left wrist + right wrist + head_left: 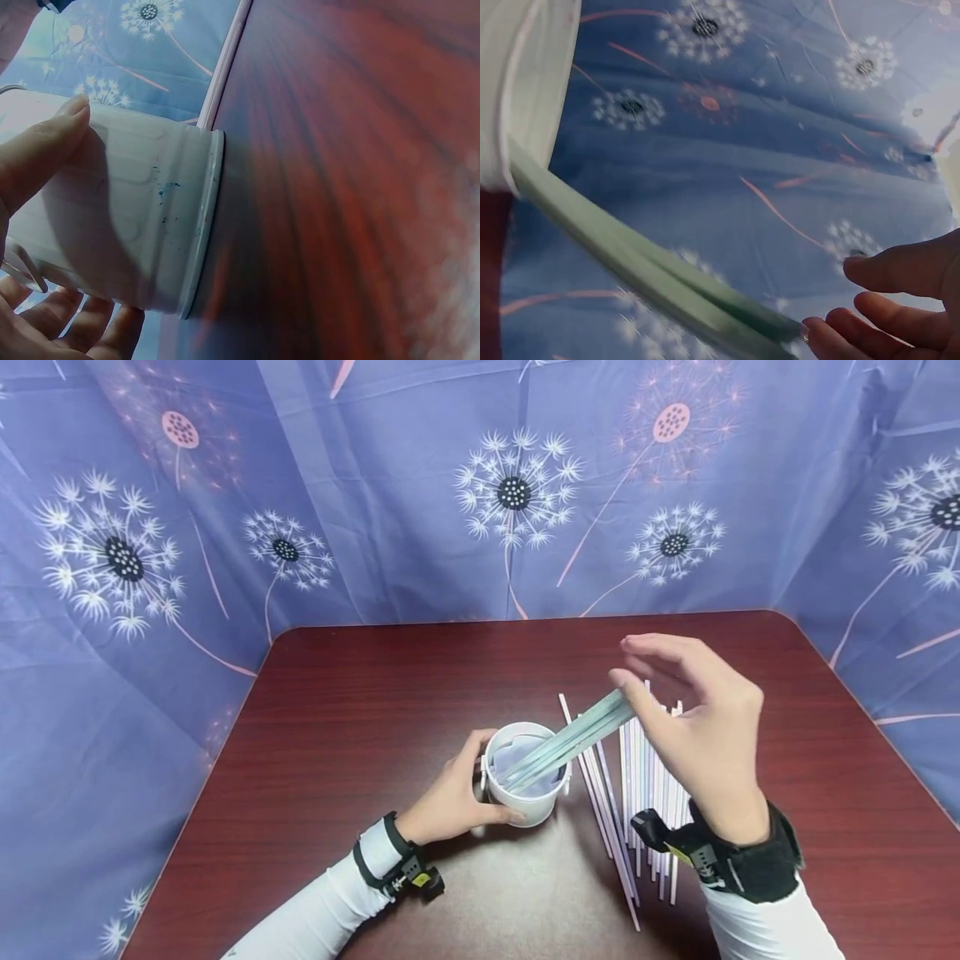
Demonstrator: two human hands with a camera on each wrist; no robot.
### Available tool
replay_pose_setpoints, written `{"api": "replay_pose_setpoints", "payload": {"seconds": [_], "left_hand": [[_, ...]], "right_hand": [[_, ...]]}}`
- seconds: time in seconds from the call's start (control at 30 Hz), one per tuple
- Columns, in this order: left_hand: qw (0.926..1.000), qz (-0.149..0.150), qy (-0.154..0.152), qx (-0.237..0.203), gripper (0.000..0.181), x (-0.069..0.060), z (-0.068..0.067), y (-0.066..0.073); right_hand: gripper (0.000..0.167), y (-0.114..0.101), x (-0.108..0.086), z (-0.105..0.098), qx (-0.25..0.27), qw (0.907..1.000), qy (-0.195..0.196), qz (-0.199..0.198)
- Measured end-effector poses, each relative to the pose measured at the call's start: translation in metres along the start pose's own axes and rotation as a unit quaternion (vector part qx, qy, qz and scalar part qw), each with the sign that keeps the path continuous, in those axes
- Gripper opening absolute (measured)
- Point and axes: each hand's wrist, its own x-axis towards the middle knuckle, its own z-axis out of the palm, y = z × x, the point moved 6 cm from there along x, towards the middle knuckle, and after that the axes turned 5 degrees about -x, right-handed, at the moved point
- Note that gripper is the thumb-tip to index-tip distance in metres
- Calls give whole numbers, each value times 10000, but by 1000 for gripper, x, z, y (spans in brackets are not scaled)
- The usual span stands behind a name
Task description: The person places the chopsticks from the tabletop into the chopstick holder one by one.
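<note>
A small white bucket (527,810) stands on the table, and my left hand (450,797) grips its side with thumb and fingers around it. Small blue-green specks mark the bucket wall (150,202) in the left wrist view. A bundle of long pale green strips (570,743) leans out of the bucket toward the upper right, its lower end inside. My right hand (693,718) is at the bundle's upper end, with thumb and fingers spread apart. In the right wrist view, the fingertips (816,330) are at the end of the green bundle (667,274); contact is unclear.
Several thin white and lilac sticks (611,827) lie loosely on the dark red wooden table (375,693), right of the bucket and partly beneath my right hand. A blue curtain (405,527) with dandelion prints hangs behind and beside the table.
</note>
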Motion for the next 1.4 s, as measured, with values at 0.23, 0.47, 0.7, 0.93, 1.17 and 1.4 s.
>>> {"api": "replay_pose_setpoints", "payload": {"seconds": [0.23, 0.47, 0.7, 0.93, 1.17, 1.4], "left_hand": [[9999, -57, 44, -117, 95, -1, -1, 18], [9998, -151, -34, -149, 92, -4, -3, 38], [9997, -206, 22, -97, 95, -2, -1, 17], [9999, -115, 2, 87, 96, 0, 1, -2], [10000, 33, -18, -1, 94, 0, 1, 0], [10000, 39, -13, -9, 95, 0, 0, 0]], "right_hand": [[18, 26, 10, -40, -1175, 9892, 754, 452], [23, 113, 4, -76, -2583, 9495, 490, 1714], [32, 195, -18, -83, -3322, 8793, -1459, 3086], [21, 257, -60, -64, -2919, 8073, -3319, 3910], [23, 274, -78, -54, -2668, 7806, -3707, 4267], [39, 276, -81, -55, -2611, 7584, -3866, 4552]]}}
